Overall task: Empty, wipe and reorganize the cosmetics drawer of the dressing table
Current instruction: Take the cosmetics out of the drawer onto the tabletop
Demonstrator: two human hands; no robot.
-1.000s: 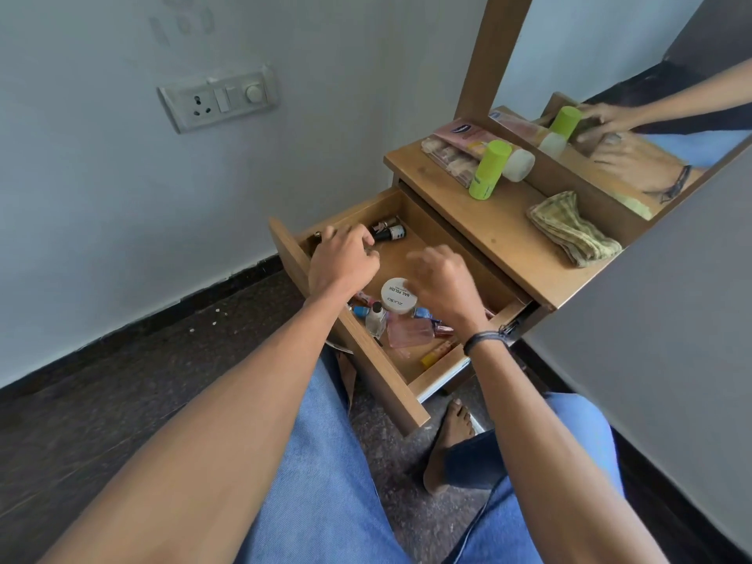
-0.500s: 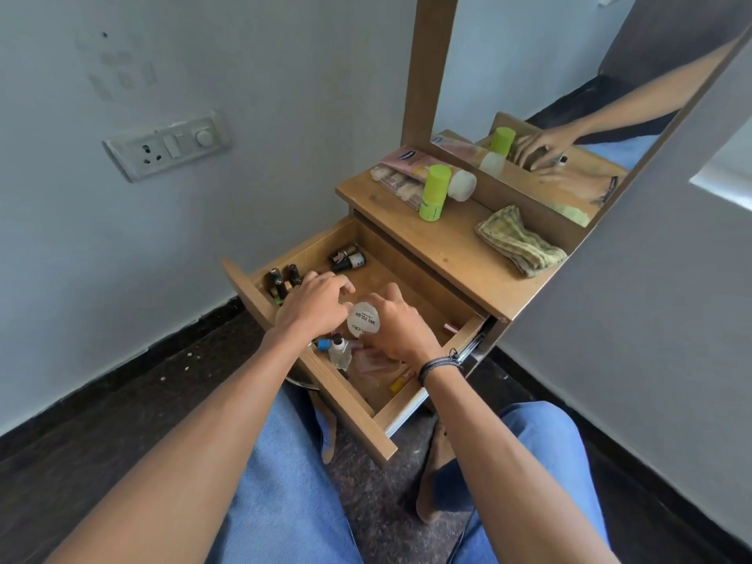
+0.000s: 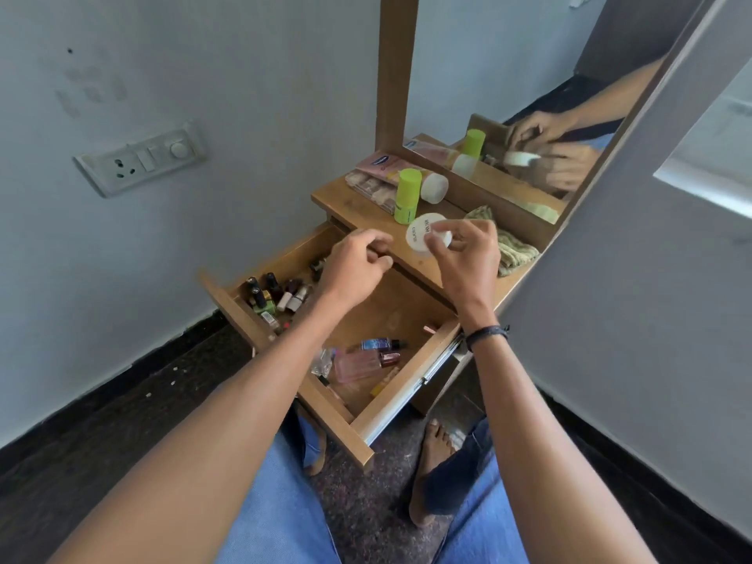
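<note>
The wooden drawer [image 3: 368,411] of the dressing table stands pulled open. My right hand [image 3: 464,258] grips a round white jar [image 3: 423,236] and holds it above the tabletop [image 3: 358,201]. My left hand [image 3: 356,264] hovers over the drawer's back part with fingers curled, holding nothing that I can see. Small nail polish bottles [image 3: 270,297] cluster in the drawer's left corner. A pink perfume bottle [image 3: 362,363] and a blue tube [image 3: 380,343] lie near the front.
On the tabletop stand a green bottle [image 3: 407,195], a pink tube with a white cap [image 3: 407,177] and a folded checked cloth [image 3: 510,248]. A mirror [image 3: 529,95] rises behind them. A wall socket [image 3: 142,160] is at the left. My knees and a bare foot [image 3: 433,470] are below the drawer.
My right hand has lifted the white jar out of the drawer up to tabletop height. My left hand has risen away from the bottles.
</note>
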